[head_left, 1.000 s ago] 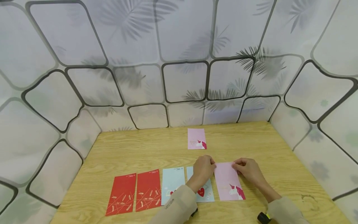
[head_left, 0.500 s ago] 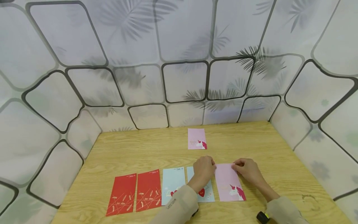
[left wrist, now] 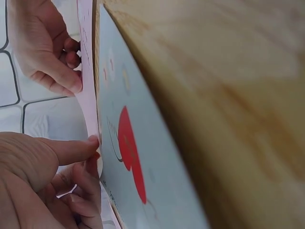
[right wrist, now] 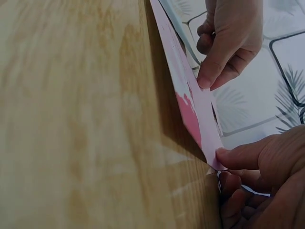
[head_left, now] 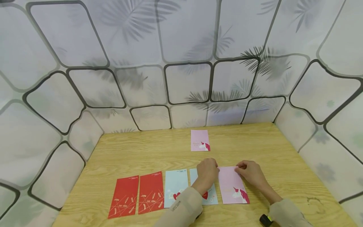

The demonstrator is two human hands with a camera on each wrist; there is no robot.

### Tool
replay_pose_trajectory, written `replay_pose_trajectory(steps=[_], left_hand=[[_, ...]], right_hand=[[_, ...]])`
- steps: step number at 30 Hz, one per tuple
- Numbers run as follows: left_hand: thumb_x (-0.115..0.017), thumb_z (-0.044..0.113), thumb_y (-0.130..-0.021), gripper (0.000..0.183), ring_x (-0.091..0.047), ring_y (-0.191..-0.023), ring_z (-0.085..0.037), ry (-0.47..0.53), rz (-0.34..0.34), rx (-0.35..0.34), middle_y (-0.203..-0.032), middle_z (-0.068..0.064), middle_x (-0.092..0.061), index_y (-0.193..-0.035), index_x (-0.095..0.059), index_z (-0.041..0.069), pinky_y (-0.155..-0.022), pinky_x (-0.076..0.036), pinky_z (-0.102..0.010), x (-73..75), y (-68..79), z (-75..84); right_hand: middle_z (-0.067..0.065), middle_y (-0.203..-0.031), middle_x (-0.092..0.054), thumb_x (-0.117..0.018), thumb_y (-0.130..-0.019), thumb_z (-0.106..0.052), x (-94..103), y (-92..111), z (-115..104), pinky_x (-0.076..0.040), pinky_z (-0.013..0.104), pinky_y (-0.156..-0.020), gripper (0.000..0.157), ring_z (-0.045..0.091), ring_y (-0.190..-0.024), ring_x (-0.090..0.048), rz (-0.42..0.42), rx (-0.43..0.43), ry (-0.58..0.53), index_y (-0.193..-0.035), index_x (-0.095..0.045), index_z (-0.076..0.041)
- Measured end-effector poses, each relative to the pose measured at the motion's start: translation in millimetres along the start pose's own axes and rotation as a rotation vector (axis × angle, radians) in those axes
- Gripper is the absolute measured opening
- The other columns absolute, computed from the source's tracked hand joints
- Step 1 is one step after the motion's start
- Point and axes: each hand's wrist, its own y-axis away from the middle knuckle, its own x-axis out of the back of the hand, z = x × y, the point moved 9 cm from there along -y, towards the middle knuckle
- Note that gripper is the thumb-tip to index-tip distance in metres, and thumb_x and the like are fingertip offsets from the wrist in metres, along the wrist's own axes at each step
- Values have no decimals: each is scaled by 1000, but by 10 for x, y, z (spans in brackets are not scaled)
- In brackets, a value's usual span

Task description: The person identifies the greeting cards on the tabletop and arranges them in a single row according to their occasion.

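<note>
A pink card with a red-maned unicorn (head_left: 233,186) lies at the right end of a row on the wooden table. My left hand (head_left: 206,173) pinches its far left corner between thumb and fingers. At the far right corner my right hand (head_left: 250,172) does the same, as the right wrist view shows with the thumb on the pink card (right wrist: 205,109). Under my left forearm is a pale blue card with a red heart (head_left: 211,197), partly hidden. In the left wrist view this blue card (left wrist: 128,133) stands close beside my left fingertips.
Left of the hands lie another pale blue card (head_left: 175,183) and two red cards, a nearer-middle red card (head_left: 151,192) and an outer red card (head_left: 124,195). A second pink unicorn card (head_left: 199,140) lies farther back. Patterned cloth walls (head_left: 187,83) enclose the table (head_left: 141,151).
The pink card has slid very slightly toward the near edge, with both hands keeping hold of its far corners. The other cards keep their places.
</note>
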Motion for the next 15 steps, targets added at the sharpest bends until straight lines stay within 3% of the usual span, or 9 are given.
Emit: replay_pose_trajectory(steps=[15], left_hand=[[-85, 29, -87, 14, -67, -70, -18, -104, 18, 3, -78, 0, -69, -82, -78, 17, -58, -51, -31, -19, 7, 20]], right_hand=[[3, -82, -70, -80, -88, -8, -18, 11, -17, -50, 31, -65, 15, 16, -74, -61, 15, 17, 12, -95, -73, 2]])
